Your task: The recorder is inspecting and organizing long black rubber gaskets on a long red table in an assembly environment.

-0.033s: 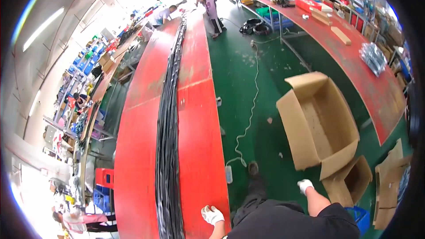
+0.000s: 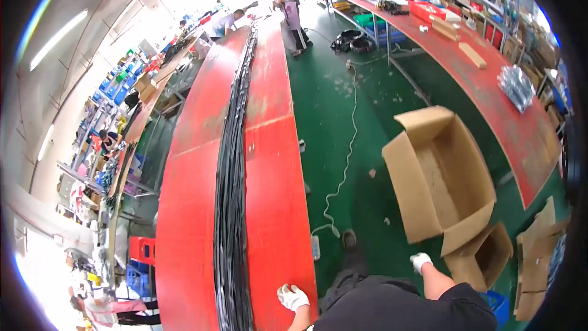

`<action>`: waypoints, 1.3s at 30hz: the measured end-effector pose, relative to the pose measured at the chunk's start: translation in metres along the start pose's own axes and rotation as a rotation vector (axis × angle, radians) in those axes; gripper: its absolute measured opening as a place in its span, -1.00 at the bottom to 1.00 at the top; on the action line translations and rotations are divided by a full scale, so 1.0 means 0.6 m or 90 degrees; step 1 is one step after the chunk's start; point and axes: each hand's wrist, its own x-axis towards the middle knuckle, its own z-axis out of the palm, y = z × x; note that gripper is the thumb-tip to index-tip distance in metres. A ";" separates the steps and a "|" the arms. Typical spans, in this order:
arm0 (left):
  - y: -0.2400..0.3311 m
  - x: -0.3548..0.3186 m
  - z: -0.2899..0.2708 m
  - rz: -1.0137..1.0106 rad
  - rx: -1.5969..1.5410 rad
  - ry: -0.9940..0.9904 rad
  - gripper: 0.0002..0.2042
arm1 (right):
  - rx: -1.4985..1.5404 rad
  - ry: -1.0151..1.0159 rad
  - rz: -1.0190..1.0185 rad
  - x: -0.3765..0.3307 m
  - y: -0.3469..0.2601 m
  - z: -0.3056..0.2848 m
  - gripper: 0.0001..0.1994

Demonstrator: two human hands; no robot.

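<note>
My left hand (image 2: pixel 293 296), in a white glove, rests at the near right edge of a long red table (image 2: pixel 277 208). Its fingers are spread a little and bent, with nothing in them. To its left, apart from it, a long bundle of black strips (image 2: pixel 231 220) runs lengthwise along the table. My right hand (image 2: pixel 421 262), also in a white glove, hangs over the green floor beside my body. Its fingers are curled in, and I see nothing held there. Nearest to it are a large open cardboard box (image 2: pixel 409 190) and a smaller open carton (image 2: pixel 463 265).
A white cable (image 2: pixel 349 159) crosses the green floor (image 2: pixel 321 122) to a power strip (image 2: pixel 315 247). At the right, another red table (image 2: pixel 523 159) bears a plastic-wrapped bundle (image 2: pixel 516 88). Two people (image 2: pixel 286 9) are at the far end. Folded cardboard (image 2: pixel 533 263) leans at lower right.
The whole view has tilted very slightly, so the boxes and the right table sit a little lower. Both my hands keep their places and poses.
</note>
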 end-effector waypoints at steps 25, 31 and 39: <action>1.114 0.924 0.483 0.090 -0.025 -0.050 -0.79 | -0.270 -0.021 0.027 0.857 -1.030 -0.407 -0.52; 1.349 1.105 0.607 0.091 -0.111 0.048 -0.80 | 0.106 0.054 -0.196 1.005 -1.558 -0.594 -0.69; 1.764 1.450 0.830 0.005 -0.301 -0.054 -0.81 | -0.021 0.014 -0.331 1.153 -2.110 -0.584 -0.60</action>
